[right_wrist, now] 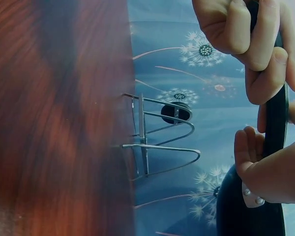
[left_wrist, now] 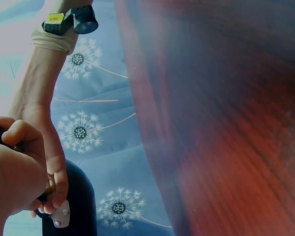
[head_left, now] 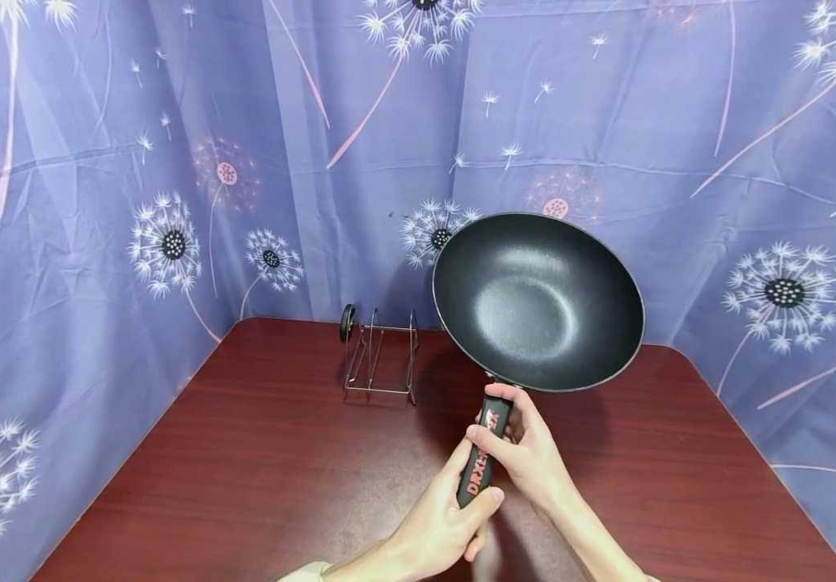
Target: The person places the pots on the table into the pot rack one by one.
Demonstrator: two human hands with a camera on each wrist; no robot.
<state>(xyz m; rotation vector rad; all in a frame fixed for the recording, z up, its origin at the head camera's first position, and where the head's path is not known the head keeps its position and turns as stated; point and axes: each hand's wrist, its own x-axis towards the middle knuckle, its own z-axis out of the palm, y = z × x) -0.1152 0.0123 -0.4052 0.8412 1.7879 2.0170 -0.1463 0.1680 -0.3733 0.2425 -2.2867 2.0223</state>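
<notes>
A black wok point(head_left: 534, 299) hangs over the table in the head view, tilted so that its dark inside faces me. Its black handle point(head_left: 478, 473) carries red lettering and slopes down toward me. My left hand point(head_left: 438, 521) grips the lower end of the handle, thumb laid across it. Higher up, close under the pan, my right hand point(head_left: 530, 449) holds the same handle between thumb and fingers. In the right wrist view the metal bracket point(right_wrist: 252, 195) with rivets joins handle and pan.
A wire rack point(head_left: 380, 391) with a black round part point(head_left: 348, 323) at its left stands at the back of the reddish-brown table point(head_left: 280, 469). Blue curtains point(head_left: 360, 162) printed with dandelions rise along the table's back and sides.
</notes>
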